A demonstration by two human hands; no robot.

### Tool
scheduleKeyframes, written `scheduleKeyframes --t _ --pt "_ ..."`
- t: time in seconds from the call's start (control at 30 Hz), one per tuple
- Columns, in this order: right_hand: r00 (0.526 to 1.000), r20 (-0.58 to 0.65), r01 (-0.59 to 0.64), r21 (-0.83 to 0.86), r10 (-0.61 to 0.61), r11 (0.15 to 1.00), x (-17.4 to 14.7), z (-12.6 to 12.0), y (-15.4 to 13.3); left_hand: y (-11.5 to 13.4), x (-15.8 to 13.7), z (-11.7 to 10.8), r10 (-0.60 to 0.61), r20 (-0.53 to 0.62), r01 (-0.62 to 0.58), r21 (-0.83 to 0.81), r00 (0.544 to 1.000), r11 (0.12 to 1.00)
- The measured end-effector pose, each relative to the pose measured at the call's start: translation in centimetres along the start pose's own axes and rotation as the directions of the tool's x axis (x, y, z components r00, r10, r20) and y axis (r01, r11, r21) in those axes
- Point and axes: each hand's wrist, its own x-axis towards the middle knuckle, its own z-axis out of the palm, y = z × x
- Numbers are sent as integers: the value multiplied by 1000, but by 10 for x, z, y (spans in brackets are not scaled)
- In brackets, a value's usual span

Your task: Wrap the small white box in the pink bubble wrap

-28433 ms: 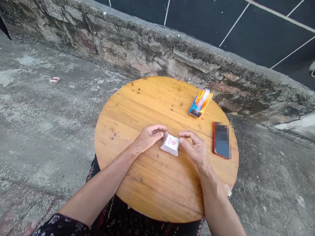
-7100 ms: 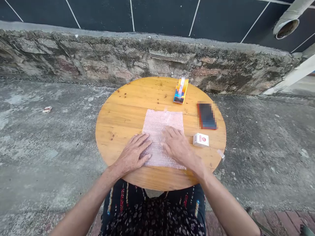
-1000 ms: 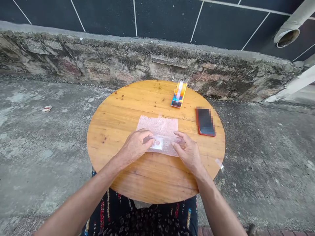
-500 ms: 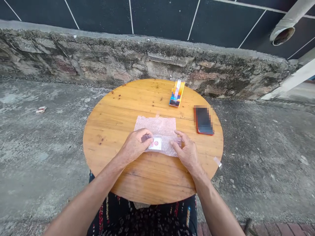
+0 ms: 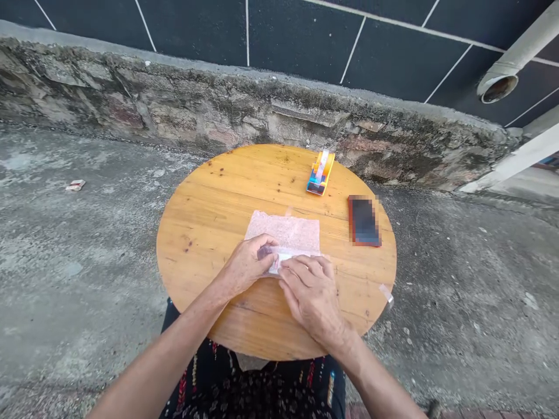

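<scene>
A pinkish, see-through sheet of bubble wrap lies on the round wooden table, its near part folded over a small white box with red print. My left hand grips the folded wrap and the box at their left end, thumb in front and fingers behind. Bent over the right part of the fold, my right hand has its fingers pressed together on the wrap, close to the left fingertips. It covers much of the box and the wrap's right end.
On the table, a yellow and blue tape dispenser stands at the back, and a phone in a red case lies at the right. A strip of tape hangs off the right edge. Behind runs a low stone wall.
My right hand has moved left from the wrap's right end onto the fold over the box. My left hand keeps its grip. The view has shifted slightly.
</scene>
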Motion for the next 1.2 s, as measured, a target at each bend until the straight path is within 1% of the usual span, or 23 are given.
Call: scheduleKeyframes --t 0.07,0.17,0.33,0.4,0.43,0.5,0.57,0.6,0.63,0.7,0.77,0.83,0.93,1.03,1.2 --pt "999 50 16 -6 -16 1000 0 7 0 0 -4 -1 16 12 -16 -10 1000 1000" --pt "996 84 32 -17 -31 999 -1 11 4 -2 -8 -2 25 25 -25 -34 999 999" --pt "991 133 39 -30 -35 999 0 9 7 -7 -14 -11 -34 21 35 -75 999 997" --pt "988 151 36 -35 -30 999 1 9 7 -12 -18 -18 -65 10 66 -54 998 996" --pt "987 160 35 -38 -28 999 2 8 7 -15 -22 -21 -84 -10 84 -27 996 996" --pt "984 179 34 -51 -24 998 3 7 7 -23 -30 -27 -128 -93 132 46 987 990" --pt "979 202 38 -72 -23 997 4 6 7 -32 -42 -31 -171 -210 195 102 963 975" --pt "977 213 44 -84 -25 996 5 6 6 -37 -49 -33 -190 -268 224 103 945 969" --pt "974 223 52 -94 -30 994 5 5 7 -40 -56 -34 -218 -309 254 80 926 964" --pt "971 237 72 -107 -45 992 6 4 7 -43 -69 -36 -295 -347 298 -45 890 953" --pt "968 244 85 -115 -54 990 6 4 8 -39 -79 -38 -399 -268 359 -185 877 915" --pt "966 251 91 -120 -58 989 6 5 9 -33 -83 -41 -491 -143 435 -300 860 849" --pt "967 247 90 -122 -58 988 6 6 10 -23 -79 -45 -585 -6 532 -407 811 742" --pt "968 245 91 -112 -61 990 6 7 10 -18 -67 -44 -634 88 596 -461 768 658" --pt "970 234 92 -95 -67 991 7 5 9 -11 -48 -37 -644 188 640 -485 742 596"
